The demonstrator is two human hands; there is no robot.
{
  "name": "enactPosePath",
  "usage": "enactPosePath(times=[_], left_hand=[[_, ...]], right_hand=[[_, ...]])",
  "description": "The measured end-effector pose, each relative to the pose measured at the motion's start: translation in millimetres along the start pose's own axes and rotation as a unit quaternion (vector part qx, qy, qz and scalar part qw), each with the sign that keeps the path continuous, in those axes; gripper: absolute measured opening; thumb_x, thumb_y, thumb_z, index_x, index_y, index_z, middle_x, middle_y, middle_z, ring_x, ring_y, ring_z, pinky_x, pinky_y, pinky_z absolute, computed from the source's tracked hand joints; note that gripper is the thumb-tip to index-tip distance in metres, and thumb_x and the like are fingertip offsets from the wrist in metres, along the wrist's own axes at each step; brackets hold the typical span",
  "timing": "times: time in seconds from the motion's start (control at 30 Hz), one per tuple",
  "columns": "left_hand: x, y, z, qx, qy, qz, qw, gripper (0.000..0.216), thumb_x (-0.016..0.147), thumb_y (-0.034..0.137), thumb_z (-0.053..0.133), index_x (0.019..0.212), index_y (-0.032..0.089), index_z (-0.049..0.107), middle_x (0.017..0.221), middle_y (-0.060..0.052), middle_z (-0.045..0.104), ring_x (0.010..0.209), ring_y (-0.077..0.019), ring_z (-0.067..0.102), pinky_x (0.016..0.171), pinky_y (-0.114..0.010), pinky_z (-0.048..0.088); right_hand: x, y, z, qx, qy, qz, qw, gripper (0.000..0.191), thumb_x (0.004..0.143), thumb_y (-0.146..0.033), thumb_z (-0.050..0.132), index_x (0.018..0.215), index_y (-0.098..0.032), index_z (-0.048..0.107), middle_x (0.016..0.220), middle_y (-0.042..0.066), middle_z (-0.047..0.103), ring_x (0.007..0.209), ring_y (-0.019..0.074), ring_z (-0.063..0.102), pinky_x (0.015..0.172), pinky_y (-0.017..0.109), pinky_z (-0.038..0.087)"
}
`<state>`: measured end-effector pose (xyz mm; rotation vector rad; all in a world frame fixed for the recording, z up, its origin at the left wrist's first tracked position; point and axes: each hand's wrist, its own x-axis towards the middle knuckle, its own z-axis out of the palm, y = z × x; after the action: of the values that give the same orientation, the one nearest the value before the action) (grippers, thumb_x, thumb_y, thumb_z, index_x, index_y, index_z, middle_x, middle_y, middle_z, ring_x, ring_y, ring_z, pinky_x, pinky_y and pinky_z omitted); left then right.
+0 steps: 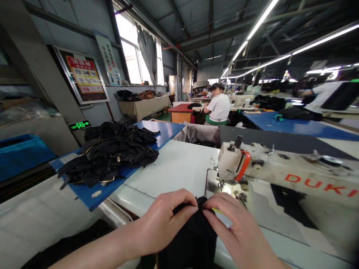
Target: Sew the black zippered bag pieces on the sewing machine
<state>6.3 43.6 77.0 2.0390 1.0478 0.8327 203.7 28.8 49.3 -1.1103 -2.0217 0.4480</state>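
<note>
A piece of black fabric (193,239) hangs down from between my two hands at the front edge of the sewing table. My left hand (165,216) pinches its top edge between thumb and forefinger. Close beside it, my right hand (234,224) pinches the same edge, with a bit of something yellow showing behind the fingers. Just beyond the right hand stands a white sewing machine (280,172) with red-orange lettering, its lamp lit near the needle. The needle area is partly hidden.
On a blue board (92,196) at the left lies a heap of black fabric pieces (117,153) with gold-coloured zips. The white tabletop (171,160) spans the middle. A blue crate (25,153) stands far left. A person in a white shirt (220,106) sits farther back.
</note>
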Motion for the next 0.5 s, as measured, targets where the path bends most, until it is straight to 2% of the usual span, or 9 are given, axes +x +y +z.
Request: enactPosePath(times=[0.17, 0.27, 0.33, 0.5], left_hand=[[-1.9, -2.5, -1.2, -0.047, -0.036, -0.041, 0.997, 0.013, 0.088, 0.03, 0.053, 0.087, 0.02, 0.062, 0.081, 0.001, 0.063, 0.077, -0.0132, 0.056, 0.07, -0.021, 0.043], [-4.9, -9.8, -1.5, -0.145, -0.078, -0.072, 0.984, 0.013, 0.083, 0.031, 0.061, 0.085, 0.018, 0.062, 0.083, 0.0, 0.06, 0.08, -0.0133, 0.053, 0.073, -0.022, 0.043], [-6.3, -16.7, 1.4, -0.238, -0.115, -0.096, 0.96, 0.016, 0.078, 0.029, 0.067, 0.087, 0.017, 0.062, 0.083, 0.0, 0.059, 0.08, -0.0125, 0.053, 0.074, -0.022, 0.042], [-6.1, -30.2, 15.0, -0.439, -0.186, -0.186, 0.859, 0.024, 0.069, 0.025, 0.076, 0.087, 0.015, 0.062, 0.08, 0.001, 0.06, 0.072, -0.0083, 0.054, 0.069, -0.019, 0.041]], right_hand=[[0.2, -4.6, -16.4, 0.027, -0.054, 0.044, 0.997, 0.017, 0.094, -0.028, 0.041, 0.086, -0.024, 0.054, 0.08, 0.002, 0.059, 0.075, 0.0175, 0.056, 0.065, 0.029, 0.047], [-3.7, -7.4, -30.5, 0.031, -0.092, 0.066, 0.993, 0.017, 0.095, -0.032, 0.039, 0.087, -0.026, 0.053, 0.076, 0.0, 0.059, 0.068, 0.0163, 0.057, 0.059, 0.026, 0.047], [-6.7, -8.0, -38.3, 0.027, -0.114, 0.068, 0.991, 0.017, 0.095, -0.033, 0.039, 0.087, -0.027, 0.053, 0.075, 0.0, 0.059, 0.067, 0.0162, 0.057, 0.058, 0.026, 0.048], [-10.2, -8.0, -48.1, 0.022, -0.144, 0.074, 0.987, 0.015, 0.093, -0.033, 0.041, 0.088, -0.028, 0.054, 0.075, 0.001, 0.061, 0.065, 0.0172, 0.059, 0.055, 0.025, 0.049]])
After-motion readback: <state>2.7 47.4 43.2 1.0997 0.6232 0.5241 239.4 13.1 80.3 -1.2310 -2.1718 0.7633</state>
